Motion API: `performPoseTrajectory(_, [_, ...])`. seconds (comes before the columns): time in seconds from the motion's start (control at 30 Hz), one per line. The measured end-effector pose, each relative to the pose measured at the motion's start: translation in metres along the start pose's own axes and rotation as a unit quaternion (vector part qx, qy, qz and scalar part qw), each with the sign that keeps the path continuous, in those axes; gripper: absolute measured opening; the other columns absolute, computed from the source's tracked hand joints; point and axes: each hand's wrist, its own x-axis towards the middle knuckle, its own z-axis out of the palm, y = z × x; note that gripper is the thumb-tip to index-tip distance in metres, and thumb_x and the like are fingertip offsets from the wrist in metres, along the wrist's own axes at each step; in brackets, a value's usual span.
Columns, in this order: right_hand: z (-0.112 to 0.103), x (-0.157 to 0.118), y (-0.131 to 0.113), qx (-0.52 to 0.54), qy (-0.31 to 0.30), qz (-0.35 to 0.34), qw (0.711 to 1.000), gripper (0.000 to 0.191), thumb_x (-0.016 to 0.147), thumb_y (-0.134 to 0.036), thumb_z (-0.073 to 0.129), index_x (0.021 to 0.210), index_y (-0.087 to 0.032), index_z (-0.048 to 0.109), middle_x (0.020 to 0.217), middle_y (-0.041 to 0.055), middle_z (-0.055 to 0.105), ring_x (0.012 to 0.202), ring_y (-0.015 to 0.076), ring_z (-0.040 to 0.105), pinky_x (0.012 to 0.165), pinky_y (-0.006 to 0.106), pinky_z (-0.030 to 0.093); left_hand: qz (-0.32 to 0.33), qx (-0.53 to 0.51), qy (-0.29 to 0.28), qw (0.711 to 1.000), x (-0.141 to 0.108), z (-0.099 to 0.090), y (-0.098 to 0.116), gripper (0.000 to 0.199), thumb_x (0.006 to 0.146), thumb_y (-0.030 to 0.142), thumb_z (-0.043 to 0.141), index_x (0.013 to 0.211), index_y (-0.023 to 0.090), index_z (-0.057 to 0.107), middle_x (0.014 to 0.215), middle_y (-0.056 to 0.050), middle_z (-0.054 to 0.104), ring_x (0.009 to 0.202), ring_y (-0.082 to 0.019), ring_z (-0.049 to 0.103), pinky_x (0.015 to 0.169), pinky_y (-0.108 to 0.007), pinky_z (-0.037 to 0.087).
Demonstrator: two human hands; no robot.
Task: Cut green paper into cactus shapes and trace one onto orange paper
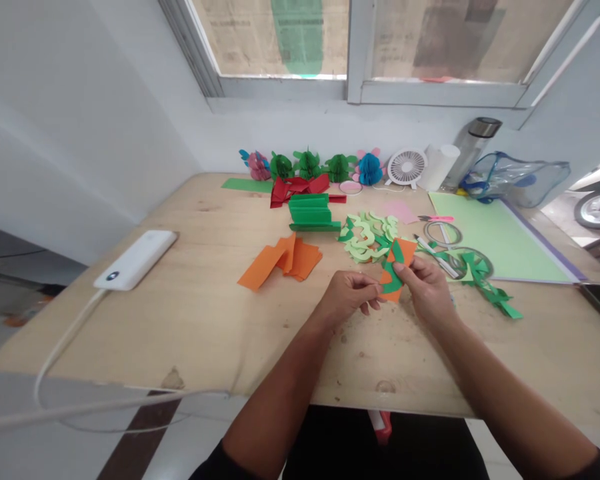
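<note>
Between my two hands is an orange paper piece with a curvy green paper cutout lying over it. My right hand grips its right side, thumb on top of the green cutout. My left hand pinches the lower left edge of the pieces, fingers closed. Just beyond my hands is a pile of light green wavy paper cutouts. To the left of my left hand lie several folded orange paper pieces. Behind those stands a pleated green paper strip.
Red folded paper lies near several honeycomb paper figures by the wall. A small white fan and a bottle stand at the back right. Right of my hands are tape rolls, green scraps and a light green sheet. A white power bank lies left.
</note>
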Motion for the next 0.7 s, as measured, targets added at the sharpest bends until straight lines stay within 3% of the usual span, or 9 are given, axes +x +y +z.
performPoseTrajectory(0.5, [0.0028,-0.0009,-0.0061,0.009,0.024,0.000,1.000,0.023,0.074,-0.043,0.073,0.070,-0.020,0.069,0.059,-0.0007,0.063,0.051,0.0135,0.052,0.049,0.026,0.044,-0.001,0.028,-0.010,1.000,0.0036,0.0011,-0.0056,0.011,0.070,0.019,0.065,0.063,0.011,0.067,0.050,-0.001,0.062,0.042,-0.008,0.053,0.041,-0.018,0.041])
performPoseTrajectory(0.7, [0.0013,-0.0009,-0.0036,0.031,0.045,0.015,0.998,0.027,0.073,-0.044,0.073,0.063,-0.019,0.066,0.054,-0.0003,0.061,0.046,0.0124,0.050,0.045,0.025,0.043,0.000,0.063,-0.023,0.998,0.0036,0.0015,-0.0080,0.012,0.071,0.019,0.064,0.064,0.011,0.068,0.048,0.000,0.061,0.040,-0.006,0.050,0.042,-0.017,0.040])
